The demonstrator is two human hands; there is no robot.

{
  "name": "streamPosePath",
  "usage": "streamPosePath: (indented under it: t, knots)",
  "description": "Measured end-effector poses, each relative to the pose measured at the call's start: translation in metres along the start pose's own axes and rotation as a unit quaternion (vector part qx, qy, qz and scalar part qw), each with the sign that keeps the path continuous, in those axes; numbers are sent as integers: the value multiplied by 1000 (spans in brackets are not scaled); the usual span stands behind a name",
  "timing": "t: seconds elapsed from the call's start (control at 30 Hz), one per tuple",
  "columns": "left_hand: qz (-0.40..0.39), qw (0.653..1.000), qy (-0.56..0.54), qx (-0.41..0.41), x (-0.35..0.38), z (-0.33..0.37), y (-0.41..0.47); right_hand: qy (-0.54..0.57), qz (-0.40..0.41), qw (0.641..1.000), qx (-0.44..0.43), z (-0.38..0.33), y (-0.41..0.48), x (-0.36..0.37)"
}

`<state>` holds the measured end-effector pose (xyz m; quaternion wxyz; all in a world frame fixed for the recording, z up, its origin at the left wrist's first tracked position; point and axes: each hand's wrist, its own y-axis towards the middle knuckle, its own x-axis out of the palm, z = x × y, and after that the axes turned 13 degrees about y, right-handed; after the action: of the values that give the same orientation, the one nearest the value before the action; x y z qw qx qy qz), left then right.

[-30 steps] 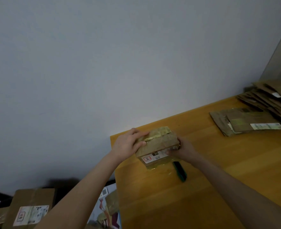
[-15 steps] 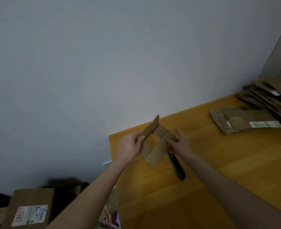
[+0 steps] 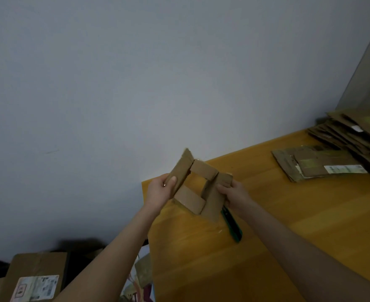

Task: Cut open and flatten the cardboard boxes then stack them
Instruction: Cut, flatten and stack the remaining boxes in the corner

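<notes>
A small brown cardboard box (image 3: 198, 190) is held open above the far left corner of the wooden table (image 3: 266, 236), its flaps spread and the table showing through its middle. My left hand (image 3: 161, 190) grips the left flap, thumb on top. My right hand (image 3: 234, 192) grips the right side of the box. A green box cutter (image 3: 233, 226) lies on the table just below my right hand. Flattened cardboard (image 3: 316, 166) lies at the far right, with a taller stack of flattened boxes (image 3: 358, 134) behind it.
A grey wall stands behind the table. On the floor at lower left is a sealed cardboard box (image 3: 36, 277) with a shipping label. Colourful packaging (image 3: 138, 286) lies beside the table's left edge.
The closed box has been pulled open. Both hands spread its flaps apart and lifted it a little off the table; the cutter has stayed put.
</notes>
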<state>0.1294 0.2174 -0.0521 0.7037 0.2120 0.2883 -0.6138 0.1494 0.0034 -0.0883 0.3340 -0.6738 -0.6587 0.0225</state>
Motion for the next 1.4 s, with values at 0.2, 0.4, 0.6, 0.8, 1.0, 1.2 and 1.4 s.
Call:
streamPosePath:
  t: [0.2, 0.4, 0.6, 0.8, 1.0, 1.2, 1.4]
  knots:
    - [-40, 999, 23, 9, -8, -6, 5, -125, 40, 988, -79, 5, 7, -5]
    - [-27, 969, 221, 109, -4, 12, 8, -493, 57, 849, -183, -9, 16, 6]
    - [-35, 942, 293, 162, -2, 26, 13, -557, 20, 804, -208, -18, 4, 12]
    - [-53, 950, 266, 154, -14, 23, 17, -449, 11, 873, -189, -31, -2, 10]
    - [96, 992, 76, 10, -14, 17, 20, -362, 39, 911, -194, -17, -3, 17]
    - [-8, 989, 29, -147, 2, -1, 12, -367, 69, 893, -253, -9, -4, 21]
    - [7, 976, 206, -70, -2, -3, 10, -326, 8, 914, -243, -3, -11, 18]
